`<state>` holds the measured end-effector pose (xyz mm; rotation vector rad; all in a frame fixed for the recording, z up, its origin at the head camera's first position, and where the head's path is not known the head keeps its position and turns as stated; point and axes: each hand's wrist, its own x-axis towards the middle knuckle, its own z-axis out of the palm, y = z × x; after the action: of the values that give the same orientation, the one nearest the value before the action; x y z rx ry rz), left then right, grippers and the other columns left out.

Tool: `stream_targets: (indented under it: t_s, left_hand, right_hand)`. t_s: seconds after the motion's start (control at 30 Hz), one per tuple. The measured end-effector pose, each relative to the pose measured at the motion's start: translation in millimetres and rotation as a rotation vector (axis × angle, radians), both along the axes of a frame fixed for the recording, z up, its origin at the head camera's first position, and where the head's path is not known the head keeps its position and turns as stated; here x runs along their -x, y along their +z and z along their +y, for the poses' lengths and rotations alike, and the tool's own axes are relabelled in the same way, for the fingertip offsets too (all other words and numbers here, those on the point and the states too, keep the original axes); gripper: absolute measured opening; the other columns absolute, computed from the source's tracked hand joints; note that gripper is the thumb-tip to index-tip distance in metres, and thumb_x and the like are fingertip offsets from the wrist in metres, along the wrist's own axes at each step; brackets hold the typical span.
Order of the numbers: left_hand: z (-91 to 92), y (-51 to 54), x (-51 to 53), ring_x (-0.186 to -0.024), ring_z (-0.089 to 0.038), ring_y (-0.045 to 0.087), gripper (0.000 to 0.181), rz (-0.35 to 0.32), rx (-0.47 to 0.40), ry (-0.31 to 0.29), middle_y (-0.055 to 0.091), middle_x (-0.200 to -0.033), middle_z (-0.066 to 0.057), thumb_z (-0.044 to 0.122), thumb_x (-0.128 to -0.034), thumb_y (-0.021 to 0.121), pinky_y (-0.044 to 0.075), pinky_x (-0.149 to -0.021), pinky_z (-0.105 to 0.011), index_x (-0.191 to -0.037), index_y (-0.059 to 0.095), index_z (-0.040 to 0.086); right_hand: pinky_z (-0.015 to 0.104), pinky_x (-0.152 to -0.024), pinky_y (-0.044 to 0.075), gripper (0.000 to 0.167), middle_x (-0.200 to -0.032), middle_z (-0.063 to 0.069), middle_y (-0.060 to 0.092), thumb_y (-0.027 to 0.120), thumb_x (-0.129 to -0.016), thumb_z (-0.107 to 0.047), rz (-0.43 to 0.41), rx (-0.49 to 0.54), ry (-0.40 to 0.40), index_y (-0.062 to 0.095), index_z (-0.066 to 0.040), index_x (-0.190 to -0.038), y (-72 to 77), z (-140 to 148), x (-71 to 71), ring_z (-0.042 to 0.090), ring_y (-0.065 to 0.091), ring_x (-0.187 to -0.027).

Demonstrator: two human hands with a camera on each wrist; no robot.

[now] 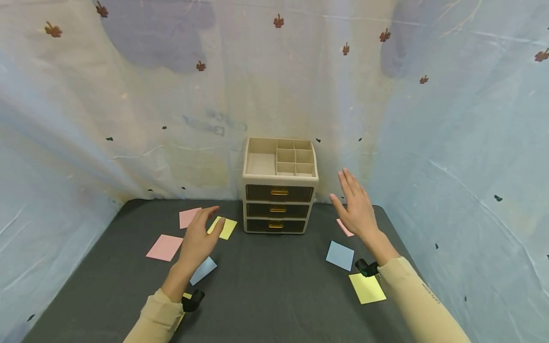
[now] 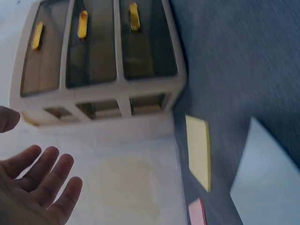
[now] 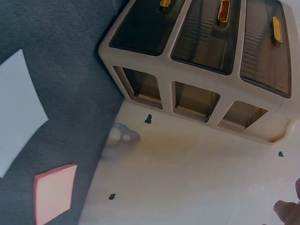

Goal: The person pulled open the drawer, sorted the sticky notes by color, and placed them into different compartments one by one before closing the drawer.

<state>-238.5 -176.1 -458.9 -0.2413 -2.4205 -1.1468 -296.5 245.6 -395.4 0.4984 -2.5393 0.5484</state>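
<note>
The left hand (image 1: 199, 241) and right hand (image 1: 358, 212) are hovering over the counter (image 1: 266, 286), fingers relaxed and unclenched. One three-drawer organizer (image 1: 279, 202) is standing at the back between them; three pink notes (image 1: 165, 247), two blue notes (image 1: 340, 256) and at least three yellow notes (image 1: 367, 289) are flanking it.

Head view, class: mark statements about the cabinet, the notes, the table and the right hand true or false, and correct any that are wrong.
1. The cabinet has three drawers in its front. True.
2. The handles are silver. False: the handles are gold-coloured.
3. The right hand has nothing in its grip. True.
4. The cabinet's top is one undivided space. False: it has one large compartment and several small ones.
5. On the picture's right, the yellow note lies farther from the cabinet than the blue note. True.
6. The table is white. False: the table is dark.
</note>
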Motion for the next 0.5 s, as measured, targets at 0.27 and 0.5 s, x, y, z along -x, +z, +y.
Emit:
stream_targets:
  t_s: [0.27,0.5]
  left_hand:
    - [24.9,5.3,13.6,-0.114,-0.035,0.066,0.039,-0.01,-0.2,-0.115,0.067,-0.128,-0.018,0.017,-0.103,0.068,0.055,-0.091,-0.053,-0.136,0.06,-0.002]
    - [44.8,11.8,23.3,-0.113,-0.03,0.068,0.035,-0.104,-0.307,-0.171,0.071,-0.126,-0.014,0.023,-0.1045,0.067,0.054,-0.096,-0.046,-0.132,0.064,0.002]
  right_hand:
    - [0.063,-0.124,0.019,0.072,-0.174,0.01,0.017,0.048,-0.11,-0.045,-0.01,-0.037,0.071,0.021,-0.009,-0.167,16.6,-9.4,17.8,0.041,0.02,-0.157]
    - [0.06,-0.126,0.016,0.074,-0.174,0.01,0.015,0.044,-0.11,-0.049,-0.06,-0.074,0.085,0.019,-0.009,-0.167,28.0,-18.3,32.3,0.04,0.019,-0.157]
